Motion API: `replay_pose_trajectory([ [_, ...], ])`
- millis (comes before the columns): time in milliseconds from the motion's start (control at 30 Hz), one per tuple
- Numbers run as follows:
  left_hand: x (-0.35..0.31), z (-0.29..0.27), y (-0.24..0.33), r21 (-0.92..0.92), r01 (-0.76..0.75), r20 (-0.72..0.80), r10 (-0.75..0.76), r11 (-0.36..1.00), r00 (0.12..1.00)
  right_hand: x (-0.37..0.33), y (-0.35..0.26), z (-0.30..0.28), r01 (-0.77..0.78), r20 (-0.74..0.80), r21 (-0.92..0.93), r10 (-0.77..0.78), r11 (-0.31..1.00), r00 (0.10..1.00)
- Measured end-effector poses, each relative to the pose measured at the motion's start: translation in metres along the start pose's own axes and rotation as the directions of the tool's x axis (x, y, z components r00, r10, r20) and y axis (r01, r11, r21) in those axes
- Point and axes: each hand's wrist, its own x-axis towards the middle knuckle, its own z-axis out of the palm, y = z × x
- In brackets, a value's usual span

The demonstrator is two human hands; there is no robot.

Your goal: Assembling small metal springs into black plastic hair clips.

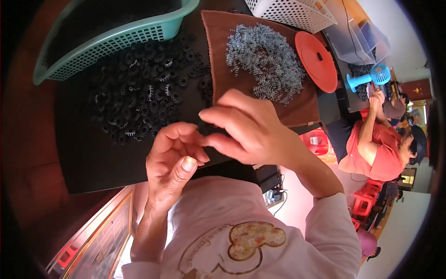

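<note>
My left hand [174, 160] is raised over the near edge of the dark table, its fingers curled in and its thumb close to them. Whatever it may hold is hidden. My right hand [251, 128] reaches across from the right, with the thumb tip meeting the left fingertips. Its index finger stands apart from the thumb, and I see nothing plainly held between them. Beyond my left hand lies a pile of small black toothed plastic parts [144, 88]. Past my right hand, small metal springs [265, 60] are heaped on a brown cloth [220, 51].
A green perforated basket [162, 31] stands at the far left, a white one [297, 16] at the back. A red round lid [316, 60] lies by the springs. Farther right are a clear bin [350, 44], a blue fan [378, 74] and a seated person [381, 153] in red.
</note>
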Motion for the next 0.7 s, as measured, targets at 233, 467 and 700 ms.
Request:
replay_pose_trajectory([
  [233, 0.0, 0.017, 0.008, 0.111, 0.012, -0.161, 0.006, 0.994, 0.987, -0.005, -0.017, 0.015, 0.112, 0.033, -0.023, -0.111, 0.993, 0.993],
  [467, 0.002, 0.028, 0.006, 0.264, -0.083, -0.142, 0.123, 0.961, 0.982, -0.022, -0.024, -0.004, 0.006, -0.052, 0.115, 0.0, 0.993, 0.999],
  [700, 0.011, 0.033, -0.004, 0.208, 0.047, -0.077, -0.031, 0.977, 0.997, -0.074, 0.024, -0.076, -0.374, -0.123, -0.085, 0.363, 0.923, 0.924],
])
